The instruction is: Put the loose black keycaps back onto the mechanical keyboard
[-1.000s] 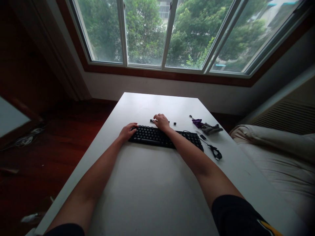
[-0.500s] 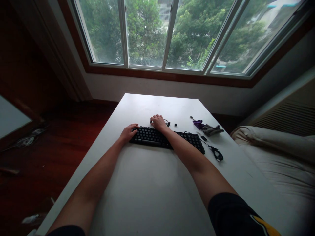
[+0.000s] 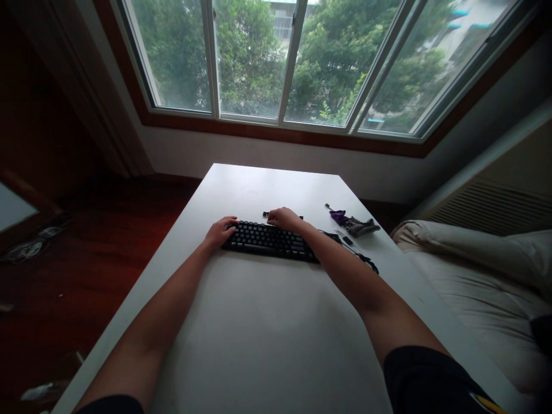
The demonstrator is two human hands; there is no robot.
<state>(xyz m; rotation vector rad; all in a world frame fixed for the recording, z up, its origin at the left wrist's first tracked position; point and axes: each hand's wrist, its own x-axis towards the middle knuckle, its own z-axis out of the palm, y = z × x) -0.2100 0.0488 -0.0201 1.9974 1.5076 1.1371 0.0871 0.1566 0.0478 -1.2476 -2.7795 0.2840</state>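
Where the keyboard (image 3: 267,240) is lying: across the middle of the white worktop (image 3: 259,316), with its long side running left to right.
Left hand (image 3: 221,232): it is touching the left end of the keyboard, thumb and fingers standing apart; I cannot tell if its grip is grasping it.
Right hand (image 3: 285,219): it is keeping its fingers bent at the keyboard's far edge; I cannot tell if its grip is holding something small.
Right arm (image 3: 345,270): it is crossing above the right part of the keyboard.
Small dark bits (image 3: 265,214): they are sitting just past the keyboard, left and right of the right hand.
Purple cloth (image 3: 338,217): it is lying far right, beside the grey cloth (image 3: 362,227).
Black cable (image 3: 370,263): it is resting at the right, partly hiding behind the right arm.
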